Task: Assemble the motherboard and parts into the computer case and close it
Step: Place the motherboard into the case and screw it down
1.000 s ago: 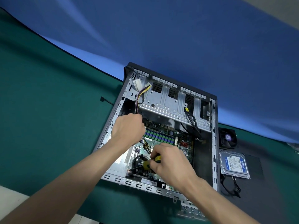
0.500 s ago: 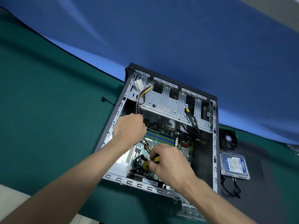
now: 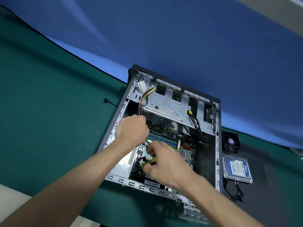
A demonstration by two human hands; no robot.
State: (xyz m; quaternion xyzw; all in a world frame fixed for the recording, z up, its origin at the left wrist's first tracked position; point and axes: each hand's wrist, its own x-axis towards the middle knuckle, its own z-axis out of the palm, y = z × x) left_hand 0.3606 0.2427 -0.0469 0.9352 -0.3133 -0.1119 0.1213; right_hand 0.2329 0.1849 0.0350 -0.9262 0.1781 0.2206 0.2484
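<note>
Matt green cloth (image 3: 49,112); bare-metal case (image 3: 165,104)

R hand (image 3: 165,164) fingers slightly regripped on screwdriver (image 3: 150,163).

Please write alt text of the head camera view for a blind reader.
A right hand grips a yellow-and-black screwdriver over the green motherboard inside an open grey metal computer case; the left hand reaches in beside it. A blue-labelled hard drive lies outside.
</note>
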